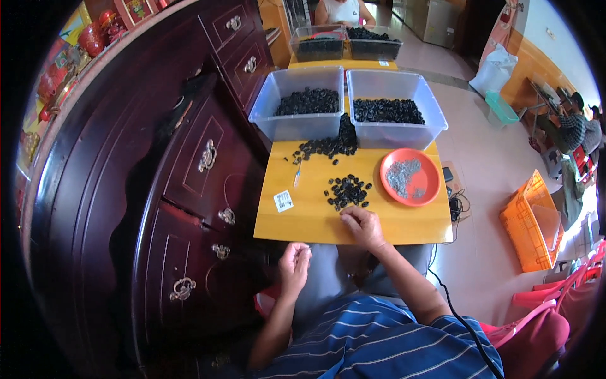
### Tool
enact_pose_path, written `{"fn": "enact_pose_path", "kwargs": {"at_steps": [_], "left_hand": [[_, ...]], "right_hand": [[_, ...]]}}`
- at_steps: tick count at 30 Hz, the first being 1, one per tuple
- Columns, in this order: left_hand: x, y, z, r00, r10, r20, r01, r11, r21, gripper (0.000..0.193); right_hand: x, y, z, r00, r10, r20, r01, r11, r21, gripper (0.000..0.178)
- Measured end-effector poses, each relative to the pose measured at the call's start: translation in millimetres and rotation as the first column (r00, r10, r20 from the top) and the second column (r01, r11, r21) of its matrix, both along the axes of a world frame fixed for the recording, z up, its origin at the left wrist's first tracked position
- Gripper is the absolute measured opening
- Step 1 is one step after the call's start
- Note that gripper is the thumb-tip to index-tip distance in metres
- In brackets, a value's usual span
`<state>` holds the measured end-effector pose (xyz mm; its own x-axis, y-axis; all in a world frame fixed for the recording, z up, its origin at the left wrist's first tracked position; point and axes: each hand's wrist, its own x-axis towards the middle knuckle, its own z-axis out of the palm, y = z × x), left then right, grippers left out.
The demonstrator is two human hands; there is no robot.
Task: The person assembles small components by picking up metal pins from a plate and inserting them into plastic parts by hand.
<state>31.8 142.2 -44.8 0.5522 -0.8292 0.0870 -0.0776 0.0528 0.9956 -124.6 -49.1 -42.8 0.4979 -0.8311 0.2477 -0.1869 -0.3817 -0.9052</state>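
My left hand [295,264] is closed over my lap, just off the table's near edge; a tiny bit of something pale shows at its fingertips, too small to name. At the near edge of the yellow table [284,224], my right hand [363,225] has its fingers drawn together, and whatever they may hold is hidden. Just beyond it lies a loose pile of small black oval pieces [348,192]. To the right of that pile, a round orange-red plate [432,191] carries many small silvery metal bits [400,174].
Two clear plastic bins [271,123] [435,126] of black pieces stand farther back, with more pieces [328,146] spilled before them. A slim tool [297,175] and white label [283,201] lie left. Dark drawers [189,170] flank the table; an orange crate [527,237] stands right.
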Motion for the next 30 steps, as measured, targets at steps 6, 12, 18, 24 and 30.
{"fn": "enact_pose_path", "kwargs": {"at_steps": [6, 12, 18, 24, 30], "left_hand": [[-16.4, -9.2, -3.8, 0.998, -0.046, 0.031, 0.048, 0.998, -0.040, 0.004], [-9.3, -1.7, -3.7, 0.992, -0.062, 0.112, 0.066, 0.997, -0.028, 0.004], [0.2, -23.4, 12.4, 0.977, -0.057, 0.205, 0.063, 0.998, -0.023, 0.005], [6.3, -73.9, 21.8, 0.970, -0.088, 0.229, 0.099, 0.994, -0.037, 0.006], [-6.2, -111.0, 6.6, 0.959, -0.170, 0.226, 0.178, 0.984, -0.013, 0.006]], "right_hand": [[-15.4, -0.3, 3.1, 1.000, 0.013, 0.002, -0.013, 1.000, -0.016, 0.016], [-17.9, 0.1, 0.8, 1.000, 0.019, -0.021, -0.021, 0.995, -0.099, 0.013], [-19.7, 5.5, -4.3, 0.995, -0.014, 0.100, -0.005, 0.982, 0.189, 0.008], [-21.8, 0.7, -18.1, 0.989, -0.019, 0.144, -0.004, 0.987, 0.161, 0.011], [-20.7, -2.2, -13.4, 0.994, 0.029, 0.107, -0.031, 0.999, 0.019, 0.012]]}}
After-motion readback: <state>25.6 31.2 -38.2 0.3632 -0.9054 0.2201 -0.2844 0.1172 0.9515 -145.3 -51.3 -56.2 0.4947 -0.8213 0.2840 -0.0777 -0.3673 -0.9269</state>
